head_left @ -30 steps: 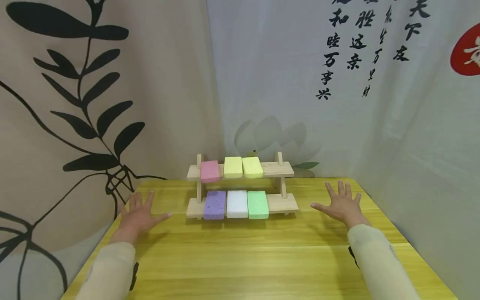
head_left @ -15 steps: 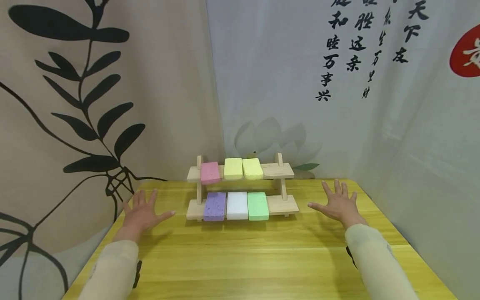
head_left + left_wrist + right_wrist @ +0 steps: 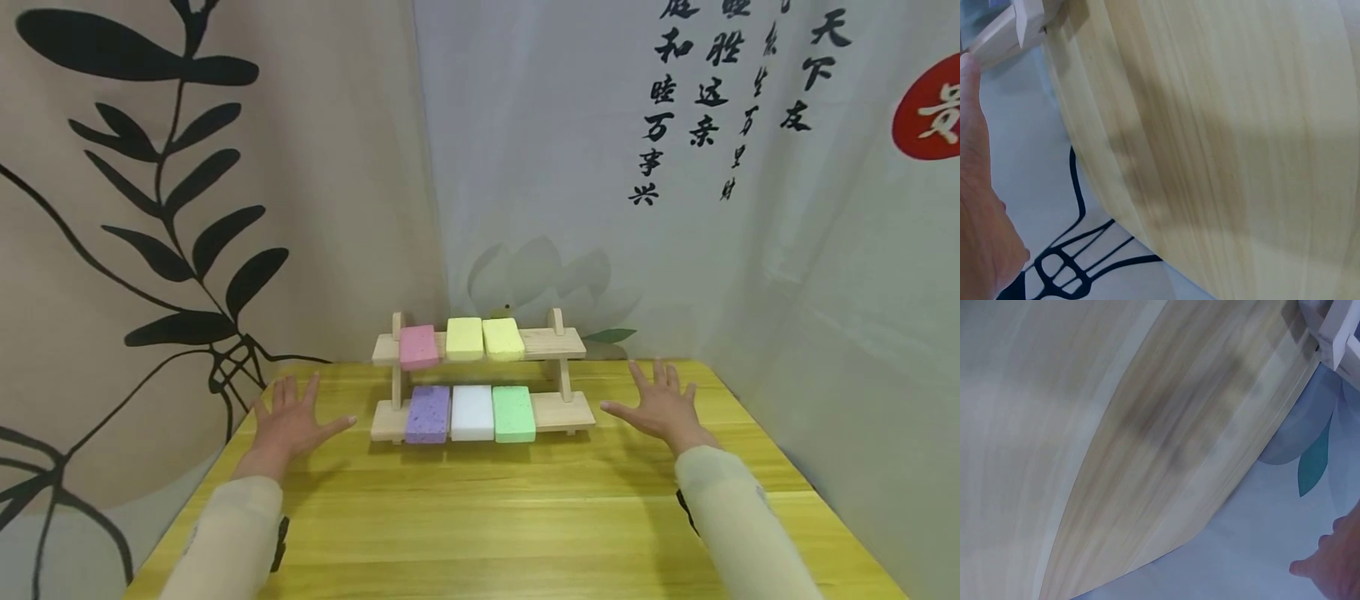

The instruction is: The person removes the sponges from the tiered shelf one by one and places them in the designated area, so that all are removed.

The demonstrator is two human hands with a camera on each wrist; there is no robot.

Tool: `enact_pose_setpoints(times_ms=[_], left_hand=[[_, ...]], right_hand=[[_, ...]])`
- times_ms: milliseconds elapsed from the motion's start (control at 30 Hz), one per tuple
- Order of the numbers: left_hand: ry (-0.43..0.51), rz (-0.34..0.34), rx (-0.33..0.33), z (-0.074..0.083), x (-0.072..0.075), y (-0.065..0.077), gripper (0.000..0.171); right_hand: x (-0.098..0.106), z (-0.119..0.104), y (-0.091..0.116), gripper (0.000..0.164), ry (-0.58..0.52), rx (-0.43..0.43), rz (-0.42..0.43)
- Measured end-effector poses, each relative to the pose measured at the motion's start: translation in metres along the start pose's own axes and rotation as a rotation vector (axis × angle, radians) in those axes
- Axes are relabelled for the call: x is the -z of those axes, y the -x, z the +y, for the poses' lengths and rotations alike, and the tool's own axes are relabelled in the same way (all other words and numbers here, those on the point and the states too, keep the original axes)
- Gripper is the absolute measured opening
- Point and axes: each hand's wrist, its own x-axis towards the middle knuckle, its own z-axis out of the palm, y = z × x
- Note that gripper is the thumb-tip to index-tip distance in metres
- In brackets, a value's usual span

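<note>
My left hand (image 3: pixel 287 423) hovers over the table's left side, fingers spread and holding nothing. On the other side, my right hand (image 3: pixel 660 407) is spread the same way, its thumb pointing toward the rack. Between them stands a two-tier wooden rack (image 3: pixel 564 411). Its upper shelf carries a pink sponge (image 3: pixel 418 347) and two yellow sponges (image 3: pixel 465 339). A purple sponge (image 3: pixel 428 415), a white sponge (image 3: pixel 472 413) and a green sponge (image 3: pixel 513 414) lie in a row on the lower shelf. Part of the left hand (image 3: pixel 982 187) shows in the left wrist view.
The rack stands near the back of the wooden table (image 3: pixel 480 517). Behind it hangs a pale curtain (image 3: pixel 525 167) printed with leaves and dark characters, which also runs along both sides. Each shelf has bare wood at its right end.
Both hands have drifted inward toward the rack, the right one a bit more. Their fingers stay spread. The sponges and rack keep their places.
</note>
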Motion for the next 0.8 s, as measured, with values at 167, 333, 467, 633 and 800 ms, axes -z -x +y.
enact_pose_setpoints(times_ms=[167,333,467,633,800], left_hand=[[0.054,0.004,-0.009,0.011,0.0,-0.006,0.117],[0.098,0.014,-0.009,0.022,0.002,-0.011,0.116],[0.108,0.026,-0.004,0.03,0.002,-0.015,0.115],[0.147,0.041,-0.004,0.043,0.005,-0.018,0.115],[0.201,0.034,0.012,0.053,0.007,-0.021,0.114]], right_hand=[[-0.003,-0.005,0.0,0.108,-0.016,0.002,0.008],[-0.011,-0.012,-0.003,0.105,-0.07,0.004,0.021],[-0.017,-0.017,-0.002,0.103,-0.119,0.002,0.002],[-0.023,-0.024,-0.004,0.101,-0.148,-0.002,-0.023],[-0.03,-0.028,-0.006,0.1,-0.19,-0.003,-0.039]])
